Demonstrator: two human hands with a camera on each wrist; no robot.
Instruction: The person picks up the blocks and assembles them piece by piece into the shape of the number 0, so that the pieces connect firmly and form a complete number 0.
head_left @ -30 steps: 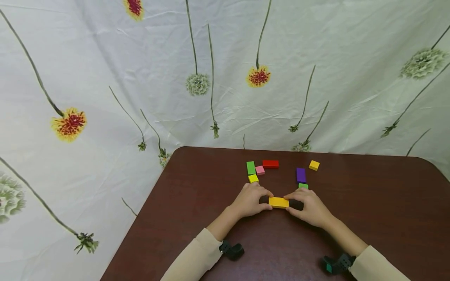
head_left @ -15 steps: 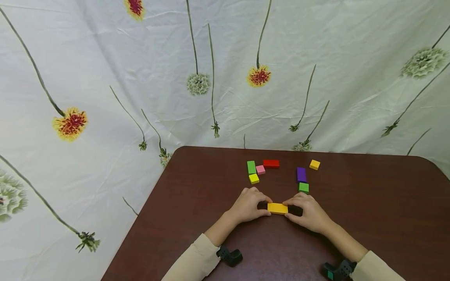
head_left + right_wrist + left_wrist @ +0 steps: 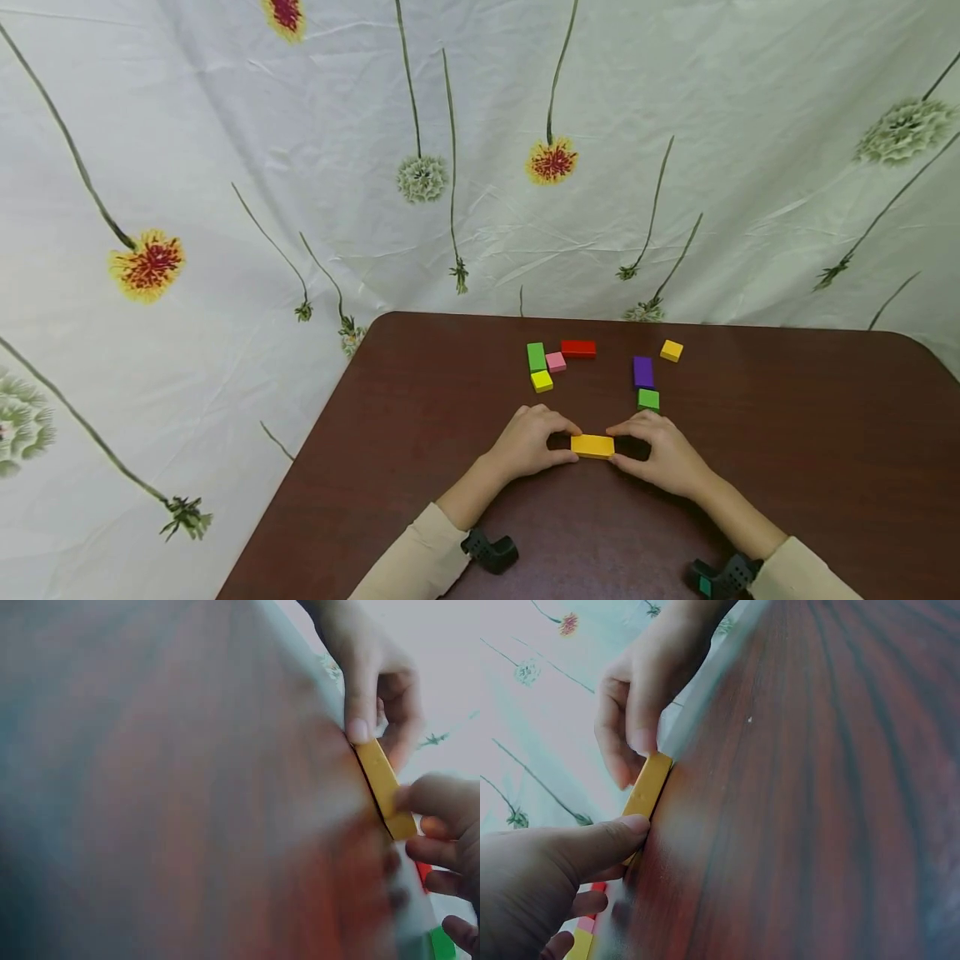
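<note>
A long orange-yellow block point(image 3: 592, 447) lies level at the middle of the table, between both hands. My left hand point(image 3: 528, 442) pinches its left end with thumb and fingers. At its right end, my right hand point(image 3: 666, 452) does the same. In the left wrist view the left thumb point(image 3: 634, 825) presses on the near side of the block point(image 3: 649, 787). The right wrist view shows the block point(image 3: 381, 778) running from one hand to the other along the dark tabletop, with the right fingertips at its near end.
Beyond the left hand stand a green block point(image 3: 536, 357), a pink block point(image 3: 555, 362), a yellow block point(image 3: 542, 382) and a red block point(image 3: 578, 349). Past the right hand are a purple block point(image 3: 642, 372), a green block point(image 3: 648, 400) and an orange-yellow block point(image 3: 671, 351). Flowered cloth point(image 3: 495, 217) hangs behind the table.
Both hands have drawn the long block a little toward the body, baring more of the yellow and green blocks behind. Over the last half second they have hardly moved.
</note>
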